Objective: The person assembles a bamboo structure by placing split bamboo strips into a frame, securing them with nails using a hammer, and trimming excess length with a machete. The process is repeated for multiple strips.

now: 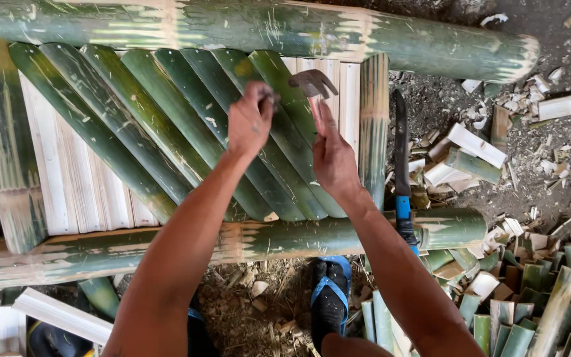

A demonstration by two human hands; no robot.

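Bamboo slats (pixel 166 132), green and laid diagonally, already cover most of the frame (pixel 259 241) of thick bamboo poles, with pale upright slats bare at the left and top right, so the panel looks largely filled. Left hand (pixel 251 122) is clenched on a claw hammer (pixel 312 82) raised over the slats; right hand (pixel 332 155) rests on a slat with fingers pinched together, whether around a nail I cannot tell. No containers show, only a blue-handled machete (pixel 401 165) and offcuts (pixel 523 304) on the ground.

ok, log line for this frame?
left hand: grips hammer | right hand: fingers on green slat | knife: lying right of frame
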